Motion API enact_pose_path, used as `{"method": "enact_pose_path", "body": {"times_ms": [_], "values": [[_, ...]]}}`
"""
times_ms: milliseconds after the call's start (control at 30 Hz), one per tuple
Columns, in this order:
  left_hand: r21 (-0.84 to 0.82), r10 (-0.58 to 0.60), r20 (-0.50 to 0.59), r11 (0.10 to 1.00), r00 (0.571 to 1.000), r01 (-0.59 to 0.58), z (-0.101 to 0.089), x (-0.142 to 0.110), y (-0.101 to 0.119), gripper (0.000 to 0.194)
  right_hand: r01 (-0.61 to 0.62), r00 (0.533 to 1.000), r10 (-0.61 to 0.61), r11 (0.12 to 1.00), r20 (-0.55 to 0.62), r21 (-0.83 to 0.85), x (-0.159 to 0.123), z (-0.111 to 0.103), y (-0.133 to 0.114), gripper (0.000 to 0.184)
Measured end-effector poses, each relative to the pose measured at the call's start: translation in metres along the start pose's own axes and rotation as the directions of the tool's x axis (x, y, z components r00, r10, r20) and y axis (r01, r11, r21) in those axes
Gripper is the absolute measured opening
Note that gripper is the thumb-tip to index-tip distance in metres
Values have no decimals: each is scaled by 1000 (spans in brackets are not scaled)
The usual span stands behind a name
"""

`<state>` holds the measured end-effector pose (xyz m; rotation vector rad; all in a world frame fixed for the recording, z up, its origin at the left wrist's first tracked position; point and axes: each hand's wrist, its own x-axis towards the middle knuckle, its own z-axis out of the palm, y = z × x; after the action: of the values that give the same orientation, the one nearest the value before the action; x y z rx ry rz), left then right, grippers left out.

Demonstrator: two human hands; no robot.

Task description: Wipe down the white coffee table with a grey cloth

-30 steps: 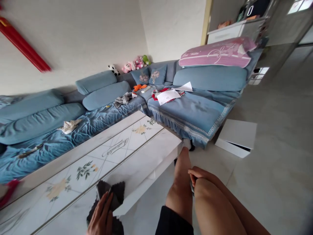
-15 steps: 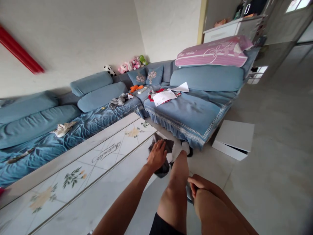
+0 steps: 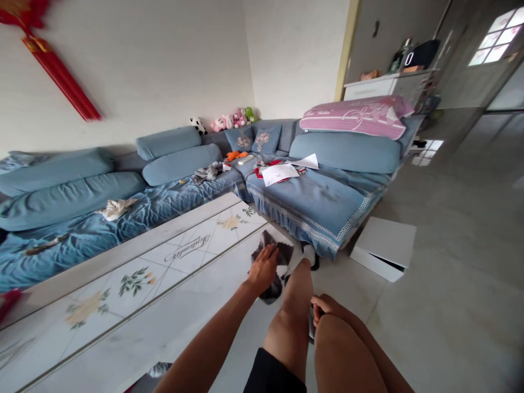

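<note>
Leftmost a second ago, down by the near edge, the left hand (image 3: 264, 270) and the dark cloth (image 3: 285, 253) have shifted along the tabletop (image 3: 184, 305) to its end near the sofa (image 3: 307, 204). That hand lies palm down over the cloth, fingers reaching forward; whether they pinch it is hidden. Dark fabric shows on both sides of the hand — part of it at the table's edge, just beside the person's left leg (image 3: 289, 305). Right hand (image 3: 321, 308): fingers curled in beside the right knee (image 3: 333, 338), and I cannot tell if anything is inside. White papers (image 3: 280, 174) lie on the sofa seat, a pink package (image 3: 354, 116) rests on its back, and a white box (image 3: 387, 240) sits on the floor (image 3: 450, 284) nearby.
</note>
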<state>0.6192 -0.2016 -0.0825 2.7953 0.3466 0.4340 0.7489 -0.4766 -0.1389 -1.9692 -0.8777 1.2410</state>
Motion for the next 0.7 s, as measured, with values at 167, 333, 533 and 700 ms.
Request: {"method": "enact_pose_path", "body": {"times_ms": [167,333,533,700], "values": [[82,-113,-118,989,987,123,-42,-163,-69,69,85,996,-86,996,33,28,16,5,0,41],[101,-322,-228,931,919,351,-78,-241,-117,56,70,997,-71,997,30,23,39,14,2,39],[103,-323,-170,934,931,343,-62,-126,-121,54,87,994,-87,996,71,5,54,16,-2,49],[64,-261,-52,962,964,264,-49,24,-113,55,101,991,-100,995,93,-4,62,17,1,57]]}}
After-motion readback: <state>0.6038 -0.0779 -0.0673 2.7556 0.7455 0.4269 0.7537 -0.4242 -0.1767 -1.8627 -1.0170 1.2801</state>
